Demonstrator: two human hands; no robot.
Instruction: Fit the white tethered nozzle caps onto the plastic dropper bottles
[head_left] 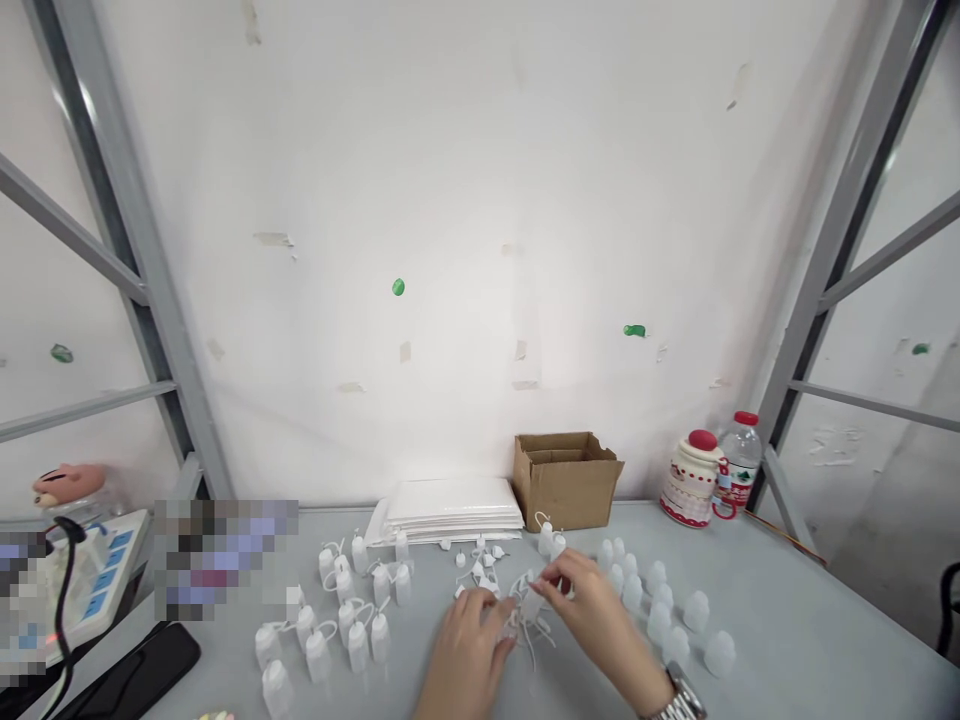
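My right hand [581, 598] is closed in a pinch on a small white bottle [532, 604], just above a tangle of thin white cords [534, 632]. Bent fingers of my left hand [469, 635] rest at the left side of that tangle, thumb apart from the index finger. Its fingertips are close to the bottle; whether they touch it I cannot tell. Beyond my hands lie several small white caps [486, 572]. On the left stand several white bottles with corded caps [317, 657]. Several translucent bottles without cords [660, 620] stand to the right.
An open cardboard box [570, 492] and a stack of white sheets [454, 512] stand by the wall. At the back right are a decorated jug [686, 490] and a water bottle [741, 460]. A black phone [139, 675] and power strip [105, 560] lie left.
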